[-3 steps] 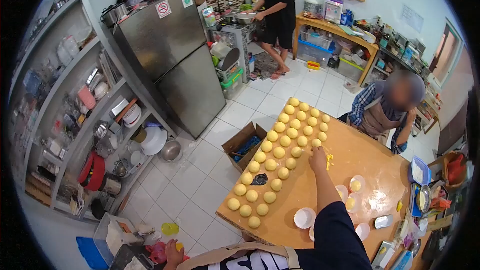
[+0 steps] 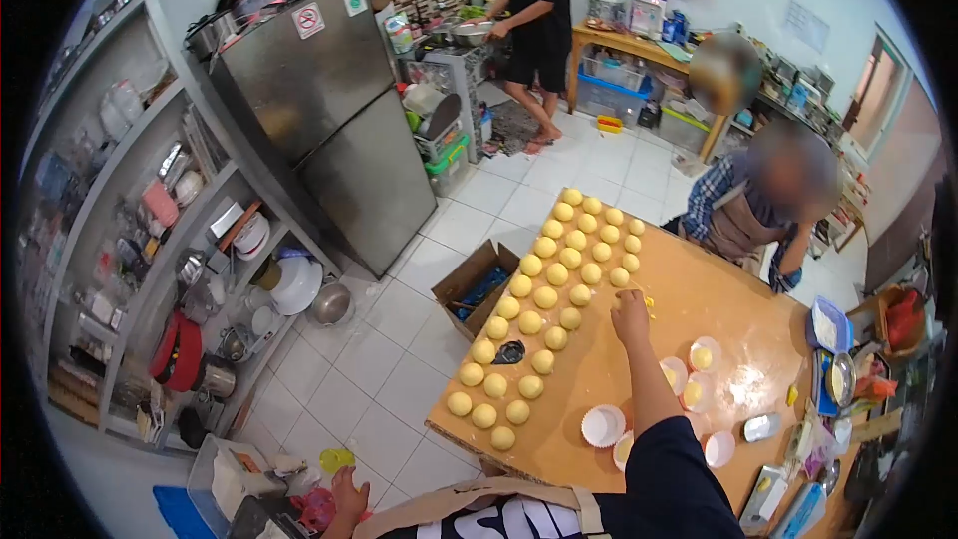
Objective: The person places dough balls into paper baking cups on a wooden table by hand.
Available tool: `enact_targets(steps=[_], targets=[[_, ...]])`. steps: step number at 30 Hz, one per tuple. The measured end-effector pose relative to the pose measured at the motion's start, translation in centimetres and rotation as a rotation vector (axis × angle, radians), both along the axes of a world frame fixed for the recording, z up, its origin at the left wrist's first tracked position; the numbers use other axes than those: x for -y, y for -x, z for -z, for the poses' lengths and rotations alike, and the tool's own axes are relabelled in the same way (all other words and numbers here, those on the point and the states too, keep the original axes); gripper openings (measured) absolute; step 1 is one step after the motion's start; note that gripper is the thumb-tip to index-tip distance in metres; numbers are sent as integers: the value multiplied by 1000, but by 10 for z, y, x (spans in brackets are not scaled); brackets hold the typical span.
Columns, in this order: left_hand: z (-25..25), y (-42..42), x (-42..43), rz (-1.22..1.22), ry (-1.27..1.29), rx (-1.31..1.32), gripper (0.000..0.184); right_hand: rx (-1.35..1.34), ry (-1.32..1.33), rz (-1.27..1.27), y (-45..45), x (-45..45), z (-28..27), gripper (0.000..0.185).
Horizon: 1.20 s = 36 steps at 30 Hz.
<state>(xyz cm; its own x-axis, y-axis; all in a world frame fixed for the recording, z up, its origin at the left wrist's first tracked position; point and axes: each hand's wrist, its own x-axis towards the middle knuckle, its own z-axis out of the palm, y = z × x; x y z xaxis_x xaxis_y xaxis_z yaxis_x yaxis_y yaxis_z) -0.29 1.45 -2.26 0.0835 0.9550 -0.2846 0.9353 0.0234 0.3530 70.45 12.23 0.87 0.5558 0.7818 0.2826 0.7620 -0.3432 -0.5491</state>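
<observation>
My right hand (image 2: 630,318) is over the wooden table (image 2: 718,304), its fingers drawn together at the near end of the rows of round yellow dough balls (image 2: 545,297). What is between its fingertips is too small to make out. Small yellow scraps (image 2: 650,305) lie just right of it. My left hand (image 2: 348,495) is low at the bottom left, off the table, its fingers apart, beside a pink bag (image 2: 316,509) and below a yellow-green item (image 2: 337,459).
White paper cups (image 2: 604,425), some holding yellow pieces, stand on the table's near side. A person in a checked shirt (image 2: 711,195) is at the far right edge; another in black (image 2: 539,15) holds a bowl. An open cardboard box (image 2: 474,284) is left of the table.
The view has shifted slightly. My right hand has drawn back a little from the nearest dough balls. A yellow spot beside my left hand no longer shows.
</observation>
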Motion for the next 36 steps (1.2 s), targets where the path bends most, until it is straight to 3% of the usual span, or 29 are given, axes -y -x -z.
enact_targets(steps=[2,7,11,14,19,22,25,31,36], targets=[[43,7,-17,55,-172,39,58,-37,-77,-25,16,46,-13,36],[68,-6,-43,194,-109,120,59,-287,76,-57,74,147,-60,38],[75,-19,-58,278,-74,109,60,-283,143,-79,109,206,-47,36],[72,-33,-71,295,21,140,59,-306,281,-22,138,222,-61,35],[74,-41,-88,374,-33,186,58,-224,323,-80,152,220,-32,38],[67,-37,-93,381,-25,173,58,-139,248,-108,158,214,-12,40],[68,-20,-94,381,-24,160,58,44,344,-113,161,212,-4,43],[101,34,-79,326,-35,147,60,84,186,-26,164,223,-21,38],[103,46,-67,238,64,79,60,-729,-148,289,126,219,-6,17]])
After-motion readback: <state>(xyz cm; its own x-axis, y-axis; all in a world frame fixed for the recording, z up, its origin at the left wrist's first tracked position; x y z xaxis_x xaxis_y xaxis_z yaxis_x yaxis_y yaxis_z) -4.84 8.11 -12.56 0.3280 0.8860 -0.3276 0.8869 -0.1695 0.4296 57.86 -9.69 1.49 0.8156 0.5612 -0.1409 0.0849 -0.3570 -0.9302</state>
